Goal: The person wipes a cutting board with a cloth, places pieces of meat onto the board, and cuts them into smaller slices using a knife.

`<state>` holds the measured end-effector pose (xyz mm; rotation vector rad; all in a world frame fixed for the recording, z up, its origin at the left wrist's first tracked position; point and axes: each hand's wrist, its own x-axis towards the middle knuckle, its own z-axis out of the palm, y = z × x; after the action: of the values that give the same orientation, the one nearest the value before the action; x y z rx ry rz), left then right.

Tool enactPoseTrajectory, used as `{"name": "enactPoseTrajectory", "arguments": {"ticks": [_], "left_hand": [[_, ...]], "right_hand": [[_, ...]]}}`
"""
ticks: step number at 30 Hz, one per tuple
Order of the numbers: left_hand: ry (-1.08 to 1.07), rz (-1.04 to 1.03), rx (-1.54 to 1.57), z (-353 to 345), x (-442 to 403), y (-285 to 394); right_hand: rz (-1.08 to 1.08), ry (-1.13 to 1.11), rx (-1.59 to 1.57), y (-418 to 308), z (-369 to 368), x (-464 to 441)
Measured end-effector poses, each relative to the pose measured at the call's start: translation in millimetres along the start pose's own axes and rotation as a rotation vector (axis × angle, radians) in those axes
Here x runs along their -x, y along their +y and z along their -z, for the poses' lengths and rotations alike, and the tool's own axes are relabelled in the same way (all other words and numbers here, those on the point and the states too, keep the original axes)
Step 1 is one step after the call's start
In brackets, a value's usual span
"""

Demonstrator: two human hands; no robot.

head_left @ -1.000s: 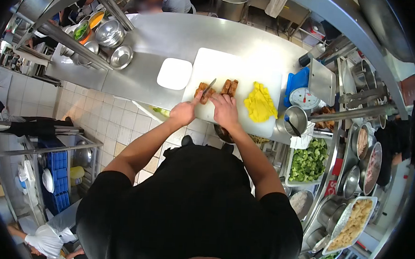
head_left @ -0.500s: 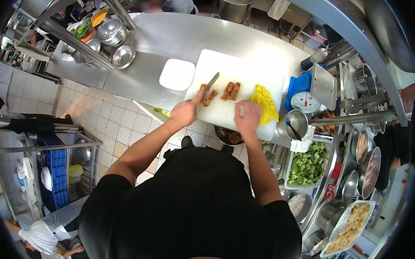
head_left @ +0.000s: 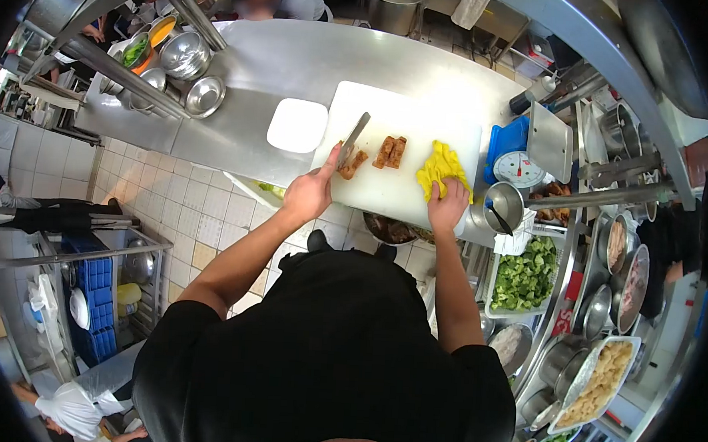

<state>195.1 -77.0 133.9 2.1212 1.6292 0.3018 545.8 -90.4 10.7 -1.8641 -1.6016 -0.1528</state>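
Observation:
The handle of a knife is in my left hand, over the left part of a white cutting board. Beside the blade lie browned meat pieces. More strips of browned meat rest near the middle of the board, away from both hands. My right hand is closed on the lower edge of a crumpled yellow cloth at the board's right side. A white square dish or lid sits on the counter left of the board.
Right of the board are a blue scale, a metal pot with a dark-handled utensil, and a basket of chopped greens. Metal bowls stand at the back left. Across the steel counter is another person.
My right hand has moved from the meat strips rightward onto the yellow cloth. My left hand stays near the same place with the knife, whose blade now lies beside the left meat pieces.

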Motion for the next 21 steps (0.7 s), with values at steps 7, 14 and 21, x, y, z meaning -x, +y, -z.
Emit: {"name": "enactPoseTrajectory", "arguments": {"ticks": [7,14,21], "left_hand": [[-0.304,0.155,-0.125,-30.7,-10.6,-19.2],[-0.318,0.155,-0.128,-31.9,-12.7,-18.8],[-0.326,0.152,-0.148,-26.7,-8.3,-12.2]], "right_hand": [[0.036,-0.067,-0.01,-0.8,12.3,-10.1],[-0.014,-0.178,-0.003,-23.5,40.8,-55.9],[-0.032,-0.208,0.107,-3.1,-2.0,-30.4]]}}
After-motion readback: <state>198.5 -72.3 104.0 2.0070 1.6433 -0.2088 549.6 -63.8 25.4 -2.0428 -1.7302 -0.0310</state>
